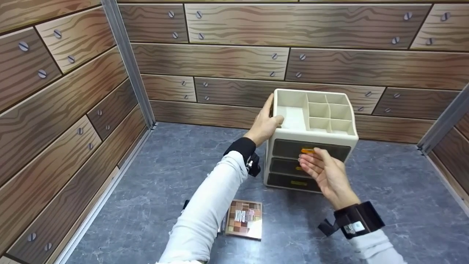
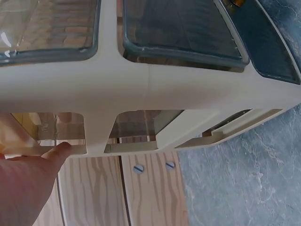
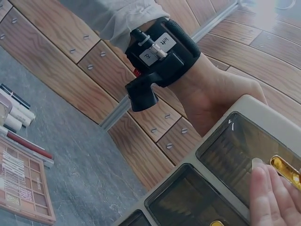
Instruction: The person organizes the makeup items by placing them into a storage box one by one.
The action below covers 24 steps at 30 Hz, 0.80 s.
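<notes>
At lower centre lies an eyeshadow palette [image 1: 244,228], its lettering [image 1: 240,216] too blurred to read. The label [image 3: 164,41] on my wrist strap [image 1: 240,146] says "left"; my left grip [image 1: 264,124] holds the drawer organizer [image 1: 311,136], right of centre. My right grip [image 1: 329,176], fingers loosely extended, is beside the orange handle [image 1: 307,150] of the top drawer [image 1: 287,148].

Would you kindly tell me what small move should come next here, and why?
Perhaps the right hand should gently pull the top drawer by its orange handle: it is right at that handle, the drawer looks shut, and the left hand holds the organizer by its side, which should steady it.
</notes>
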Available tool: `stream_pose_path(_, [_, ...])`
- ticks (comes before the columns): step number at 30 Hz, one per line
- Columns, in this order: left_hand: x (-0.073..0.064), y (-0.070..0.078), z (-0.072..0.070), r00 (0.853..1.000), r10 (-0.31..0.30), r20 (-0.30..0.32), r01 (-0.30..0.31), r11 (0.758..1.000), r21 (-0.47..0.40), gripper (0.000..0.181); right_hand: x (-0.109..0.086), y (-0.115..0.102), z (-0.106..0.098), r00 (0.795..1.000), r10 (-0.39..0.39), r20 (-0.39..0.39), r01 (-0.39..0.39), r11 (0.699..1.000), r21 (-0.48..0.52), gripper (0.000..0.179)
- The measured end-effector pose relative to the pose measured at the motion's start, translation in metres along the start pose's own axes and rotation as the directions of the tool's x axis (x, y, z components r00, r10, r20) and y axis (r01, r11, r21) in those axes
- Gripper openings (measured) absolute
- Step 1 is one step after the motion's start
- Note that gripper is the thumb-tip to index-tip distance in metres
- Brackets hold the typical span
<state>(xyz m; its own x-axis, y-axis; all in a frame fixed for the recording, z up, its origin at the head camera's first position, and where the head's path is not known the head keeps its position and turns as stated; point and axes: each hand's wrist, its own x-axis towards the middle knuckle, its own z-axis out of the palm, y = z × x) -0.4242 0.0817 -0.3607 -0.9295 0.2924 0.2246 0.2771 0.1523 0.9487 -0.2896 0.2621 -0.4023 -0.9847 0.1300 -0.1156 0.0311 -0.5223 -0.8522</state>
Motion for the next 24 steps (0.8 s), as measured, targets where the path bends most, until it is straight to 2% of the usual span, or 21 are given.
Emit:
stream_pose_path(10, [-0.002, 0.001, 0.001, 1.0, 0.014, 0.004, -0.013, 0.999, -0.046, 0.091, -0.014, 0.004, -0.002, 1.0, -0.017, -0.012, 0.017, 1.0, -0.002, 0.034])
stream_pose_path(18, [0.001, 0.004, 0.0, 0.998, 0.042, 0.044, -0.04, 0.999, -0.035, 0.094, -0.027, 0.005, -0.004, 1.0, -0.014, -0.023, 0.015, 1.0, 0.008, 0.033])
stream_pose_path(24, [0.002, 0.002, 0.001, 0.998, 0.041, 0.04, -0.038, 0.996, -0.084, 0.096, -0.035, 0.007, -0.008, 1.0, -0.016, -0.014, 0.016, 1.0, -0.002, 0.033])
